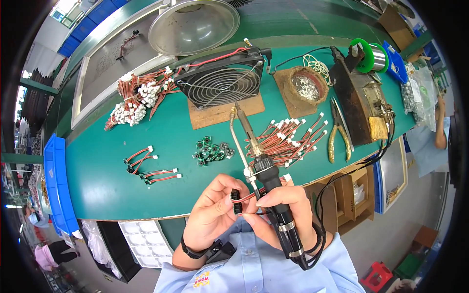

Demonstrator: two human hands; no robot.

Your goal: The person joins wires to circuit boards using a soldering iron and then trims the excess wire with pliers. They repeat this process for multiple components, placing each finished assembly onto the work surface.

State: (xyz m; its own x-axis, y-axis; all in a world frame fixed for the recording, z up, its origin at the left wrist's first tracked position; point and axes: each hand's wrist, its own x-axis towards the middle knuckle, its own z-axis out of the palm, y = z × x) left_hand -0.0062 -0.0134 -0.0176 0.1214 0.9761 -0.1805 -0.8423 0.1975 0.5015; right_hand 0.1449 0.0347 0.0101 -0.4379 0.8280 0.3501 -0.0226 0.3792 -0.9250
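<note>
A worker in a pale blue shirt steadied a small black part (236, 201) in the left hand (213, 210) while the right hand (299, 215) gripped a soldering iron (273, 183) over a green bench (102, 180). The step in hand looked to be joining a red-and-black lead (250, 196) to the part, though the iron's tip, pointing toward 12 o'clock in front of a fan (220, 83), touched neither. The next move seemed to call for settling the wire ends against the part, then turning the tip down to them.

The left thumb and fingertips pinched the part upright at the bench's near edge, just left of the iron. The right fingers curled around the black handle, forefinger extended across it; the thumb tip lay close to a thin dark wire, but whether it pressed on it could not be told. The lead's white connector (287, 178) showed just above the right forefinger.

From the hands, small green boards (207, 151) lay at 11 o'clock, loose leads (288, 144) at 1, pliers (334, 134) toward 2, and wired pieces (146, 171) near 10.
</note>
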